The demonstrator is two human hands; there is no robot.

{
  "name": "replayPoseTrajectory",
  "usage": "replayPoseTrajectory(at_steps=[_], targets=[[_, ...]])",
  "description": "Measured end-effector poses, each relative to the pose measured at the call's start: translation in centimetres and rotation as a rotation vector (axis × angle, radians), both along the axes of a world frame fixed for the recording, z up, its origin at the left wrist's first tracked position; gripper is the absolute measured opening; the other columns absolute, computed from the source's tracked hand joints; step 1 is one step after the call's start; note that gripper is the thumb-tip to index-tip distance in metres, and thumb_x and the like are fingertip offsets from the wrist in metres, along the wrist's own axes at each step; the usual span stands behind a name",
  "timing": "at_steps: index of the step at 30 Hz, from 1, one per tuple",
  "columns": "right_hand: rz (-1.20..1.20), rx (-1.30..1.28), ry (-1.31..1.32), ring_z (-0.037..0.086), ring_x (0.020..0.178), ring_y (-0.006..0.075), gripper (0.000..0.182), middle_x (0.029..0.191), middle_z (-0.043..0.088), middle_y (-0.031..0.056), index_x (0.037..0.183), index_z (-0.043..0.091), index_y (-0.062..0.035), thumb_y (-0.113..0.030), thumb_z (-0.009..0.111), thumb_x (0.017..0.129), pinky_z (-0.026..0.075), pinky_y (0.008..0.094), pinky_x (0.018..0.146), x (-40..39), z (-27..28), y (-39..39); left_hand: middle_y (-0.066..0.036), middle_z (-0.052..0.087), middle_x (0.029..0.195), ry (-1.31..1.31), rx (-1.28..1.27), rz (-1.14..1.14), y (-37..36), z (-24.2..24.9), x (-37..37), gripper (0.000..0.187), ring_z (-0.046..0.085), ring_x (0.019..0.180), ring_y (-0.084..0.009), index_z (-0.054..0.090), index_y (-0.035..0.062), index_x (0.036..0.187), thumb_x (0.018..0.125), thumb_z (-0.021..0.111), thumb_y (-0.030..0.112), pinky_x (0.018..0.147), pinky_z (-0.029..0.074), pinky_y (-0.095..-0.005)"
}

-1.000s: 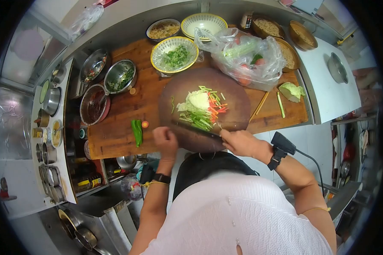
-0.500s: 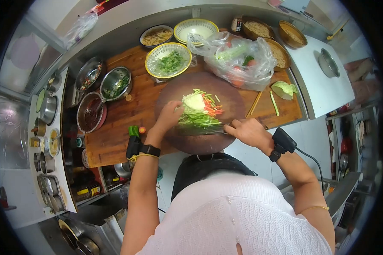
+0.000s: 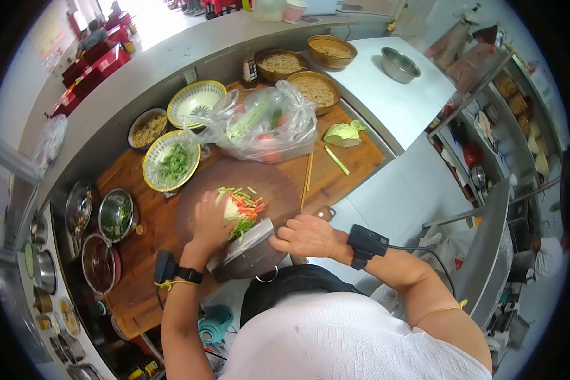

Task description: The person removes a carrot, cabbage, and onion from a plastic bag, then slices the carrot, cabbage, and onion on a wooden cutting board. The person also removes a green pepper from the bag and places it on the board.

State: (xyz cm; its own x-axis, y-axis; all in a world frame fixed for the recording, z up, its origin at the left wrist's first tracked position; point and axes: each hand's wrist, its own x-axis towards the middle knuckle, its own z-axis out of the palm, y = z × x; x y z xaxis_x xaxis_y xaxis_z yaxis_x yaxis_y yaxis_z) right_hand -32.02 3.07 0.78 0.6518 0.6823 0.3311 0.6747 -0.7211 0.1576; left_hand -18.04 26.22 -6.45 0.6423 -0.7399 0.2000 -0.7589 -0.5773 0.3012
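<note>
My left hand (image 3: 210, 218) lies over the pile of cut vegetables, fingers stretched across its left side. Visible beside it are orange-red strips (image 3: 250, 208), pale shreds and green leafy pieces (image 3: 240, 229). The pile rests on a round dark chopping board (image 3: 199, 180). My right hand (image 3: 309, 237) is closed around the handle of a cleaver (image 3: 242, 246), and the handle's end shows past the knuckles. Its broad blade is tilted along the near edge of the pile, close to the left hand. Part of the pile is hidden under my left hand.
Behind the board stand a bowl of chopped greens (image 3: 174, 163) and a plastic bag of vegetables (image 3: 266, 126). Chopsticks (image 3: 308, 180), a green stalk (image 3: 337, 160) and a cabbage piece (image 3: 344, 134) lie right. Metal bowls (image 3: 116, 215) stand left; noodle bowls (image 3: 315, 90) stand at the back.
The view has turned to the right. My left hand has moved from the pile's left edge onto it. The cleaver has tilted, showing its broad face against the vegetables.
</note>
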Motion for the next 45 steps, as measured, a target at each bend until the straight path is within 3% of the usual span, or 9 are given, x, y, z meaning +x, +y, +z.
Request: replayPoseTrajectory(at_steps=[7, 11, 18, 20, 24, 27, 31, 42, 45], targets=[[-0.402, 0.206, 0.232, 0.056, 0.061, 0.0165, 0.023, 0.067, 0.049, 0.0004, 0.095, 0.057, -0.0172, -0.015, 0.057, 0.072, 0.043, 0.0312, 0.052, -7.2, -1.7, -6.0, -0.016, 0.057, 0.082, 0.146, 0.072, 0.41, 3.0, 1.3, 2.4, 0.016, 0.055, 0.076, -0.0326, 0.059, 0.0048, 0.075, 0.084, 0.057, 0.018, 0.077, 0.04, -0.0404], [-0.488, 0.493, 0.274, 0.058, 0.061, 0.0202, 0.025, 0.069, 0.054, 0.0031, 0.096, 0.058, -0.0139, -0.013, 0.063, 0.071, 0.045, 0.032, 0.052, -8.6, -3.5, -9.7, -0.019, 0.055, 0.074, 0.038, -0.052, 0.441, -0.3, 0.8, 0.6, 0.01, 0.054, 0.067, -0.0355, 0.059, 0.0048, 0.084, 0.085, 0.053, 0.013, 0.074, 0.042, -0.0412], [-0.79, 0.985, 0.339, 0.06, 0.058, 0.0209, 0.022, 0.073, 0.06, 0.0109, 0.094, 0.06, -0.0058, -0.006, 0.068, 0.073, 0.047, 0.0296, 0.052, -7.5, -6.4, -19.7, -0.02, 0.056, 0.1, 0.017, -0.485, 0.169, -17.7, 6.2, 1.4, 0.017, 0.052, 0.096, -0.0394, 0.055, 0.0, 0.099, 0.085, 0.045, 0.004, 0.081, 0.043, -0.0424], [-0.791, 0.979, 0.303, 0.059, 0.056, 0.0203, 0.022, 0.072, 0.06, 0.011, 0.094, 0.059, -0.0042, -0.005, 0.068, 0.074, 0.046, 0.0289, 0.051, -7.3, -6.7, -23.2, -0.022, 0.057, 0.1, -0.061, -0.558, 0.325, -21.5, 5.4, 5.3, 0.019, 0.053, 0.095, -0.0401, 0.056, -0.0007, 0.099, 0.084, 0.045, 0.003, 0.081, 0.043, -0.0435], [-0.872, 1.009, 0.383, 0.059, 0.056, 0.0197, 0.022, 0.072, 0.06, 0.0115, 0.093, 0.059, -0.0029, -0.006, 0.068, 0.074, 0.046, 0.0287, 0.052, -7.6, -6.4, -28.1, -0.024, 0.059, 0.101, 0.221, -0.271, 0.462, -25.8, 3.3, 12.8, 0.024, 0.055, 0.096, -0.0402, 0.057, -0.0016, 0.104, 0.083, 0.049, 0.008, 0.083, 0.044, -0.0421], [-0.833, 1.064, 0.356, 0.042, 0.049, 0.0093, 0.026, 0.059, 0.048, 0.0036, 0.097, 0.057, -0.0004, -0.003, 0.068, 0.074, 0.036, 0.024, 0.046, -8.3, -8.0, -29.9, -0.022, 0.06, 0.101, 0.342, -0.065, 0.416, -27.0, -0.9, 15.0, 0.026, 0.055, 0.096, -0.0356, 0.058, -0.0004, 0.104, 0.082, 0.054, 0.013, 0.082, 0.044, -0.0376], [-0.909, 1.092, 0.48, 0.057, 0.054, 0.0188, 0.023, 0.067, 0.058, 0.0106, 0.093, 0.059, -0.002, -0.007, 0.069, 0.073, 0.046, 0.0287, 0.053, -8.6, -8.3, -30.3, -0.017, 0.061, 0.096, 0.416, 0.026, 0.305, -26.9, -4.7, 16.1, 0.032, 0.056, 0.091, -0.028, 0.055, 0.0002, 0.105, 0.082, 0.059, 0.021, 0.08, 0.045, -0.0369], [-0.905, 1.099, 0.444, 0.062, 0.062, 0.0237, 0.024, 0.072, 0.061, 0.0124, 0.093, 0.059, -0.0029, -0.007, 0.069, 0.072, 0.049, 0.0305, 0.057, -7.1, -8.2, -30.2, -0.016, 0.06, 0.095, 0.634, -0.062, 0.3, -24.2, -3.2, 14.6, 0.034, 0.055, 0.09, -0.028, 0.053, -0.0003, 0.107, 0.081, 0.061, 0.021, 0.081, 0.044, -0.0383], [-0.843, 1.113, 0.336, 0.048, 0.048, 0.0146, 0.026, 0.059, 0.052, 0.0073, 0.096, 0.057, -0.0007, -0.008, 0.069, 0.074, 0.04, 0.0272, 0.047, -6.6, -8.9, -29.8, -0.016, 0.059, 0.095, 0.677, -0.106, 0.301, -23.4, -2.6, 14.7, 0.035, 0.055, 0.09, -0.028, 0.053, -0.0004, 0.107, 0.081, 0.061, 0.021, 0.081, 0.044, -0.0387]])
